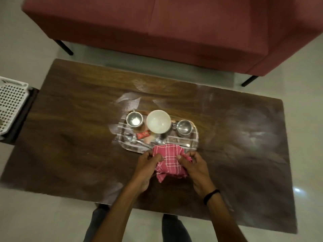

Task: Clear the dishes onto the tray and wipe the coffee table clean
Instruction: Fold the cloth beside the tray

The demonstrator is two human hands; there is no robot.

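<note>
i see the red sofa filling the far side of the view, its black legs on the pale floor. in front of it lies the dark wooden worktop, streaked with pale, cloudy smears around its middle and toward its right end. at the far left edge a white perforated basket sits just beside the worktop.

near the middle of the worktop rests the shiny metal tray. on it, a white bowl stands at the back, between two steel cups: one cup on the left, the other cup on the right. closer to me on the tray lie spoons and a small red packet; the picture is soft here, so i cannot count the spoons with certainty.

a pink checked cloth is bunched over the near edge of the tray and the worktop beside it. my left hand pinches the cloth's left side between thumb and fingers, and my right hand pinches its right side the same way. a black band circles the right wrist.
</note>
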